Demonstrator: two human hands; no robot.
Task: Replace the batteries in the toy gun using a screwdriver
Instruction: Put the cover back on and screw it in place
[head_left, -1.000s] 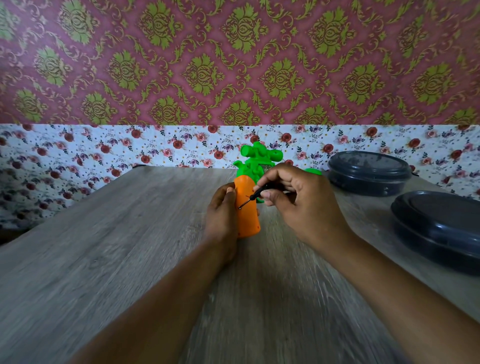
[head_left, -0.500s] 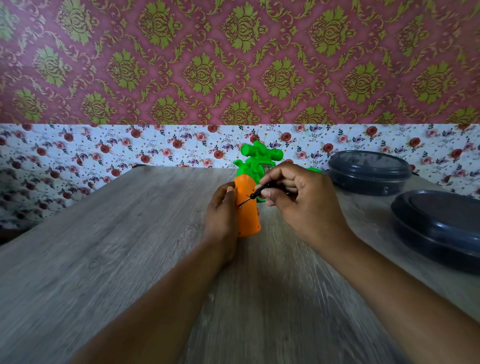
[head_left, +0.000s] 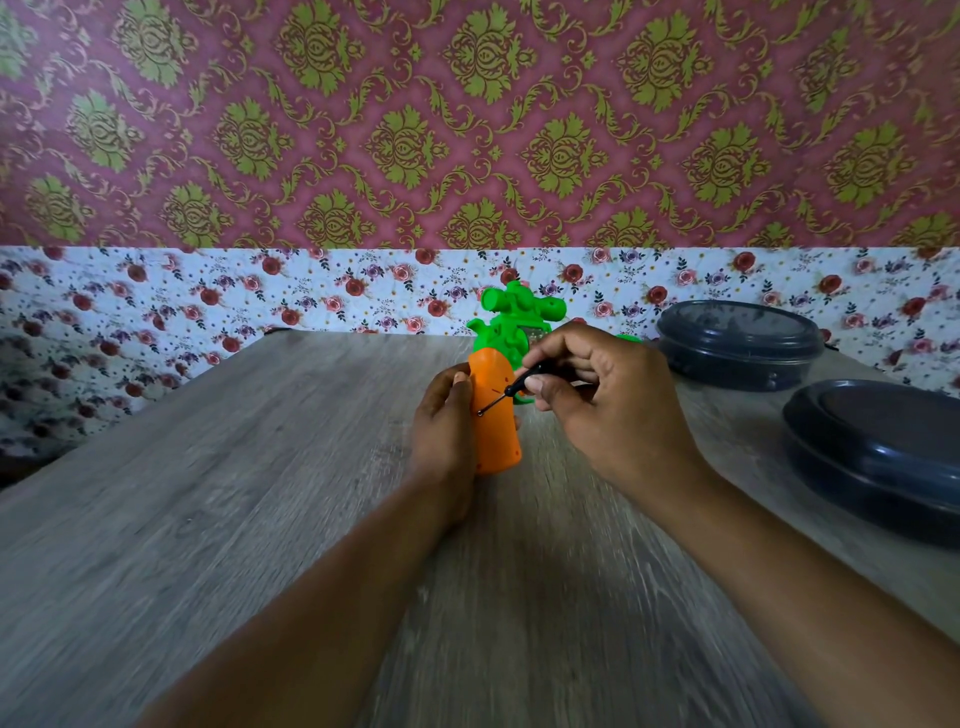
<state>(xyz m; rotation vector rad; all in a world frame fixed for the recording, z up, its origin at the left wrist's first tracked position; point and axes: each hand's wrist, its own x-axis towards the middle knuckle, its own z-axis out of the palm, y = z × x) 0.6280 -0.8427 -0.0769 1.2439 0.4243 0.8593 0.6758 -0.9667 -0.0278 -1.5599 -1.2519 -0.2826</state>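
A grey wood-grain table (head_left: 218, 519) stands against a wall papered in maroon damask above a rose-print band. Near its far middle stands the toy gun (head_left: 496, 415) — orange carrot-shaped body, green top — gripped from its left side by the left hand (head_left: 447, 431), fingers wrapped behind it. The right hand (head_left: 602, 400) pinches the black handle of a small screwdriver (head_left: 511, 388), whose thin tip touches the orange face. Two dark lidded containers (head_left: 737, 345) (head_left: 878, 457) sit at the right — well apart from the toy.
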